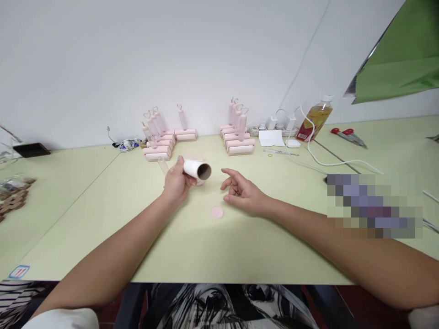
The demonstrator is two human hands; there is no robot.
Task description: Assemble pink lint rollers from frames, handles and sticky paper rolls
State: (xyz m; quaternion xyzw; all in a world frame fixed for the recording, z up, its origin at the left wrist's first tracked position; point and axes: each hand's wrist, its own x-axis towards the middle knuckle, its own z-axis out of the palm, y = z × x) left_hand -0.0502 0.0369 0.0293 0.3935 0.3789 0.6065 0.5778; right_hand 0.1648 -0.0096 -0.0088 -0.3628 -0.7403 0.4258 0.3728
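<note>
My left hand is wrapped round a white roll with a dark hollow core, its open end facing right. Behind that hand a clear tube shows in part, and a pink part under the roll is mostly hidden. To the right, my right hand hovers over the table with its fingers apart and slightly curled, holding nothing. A small round pink disc lies flat on the table, below and between the two hands.
Pink roller pieces with upright clear handles stand in a left group and a right group near the wall. Further right are a white paper, a tilted drink bottle, a white cable and red-handled pliers.
</note>
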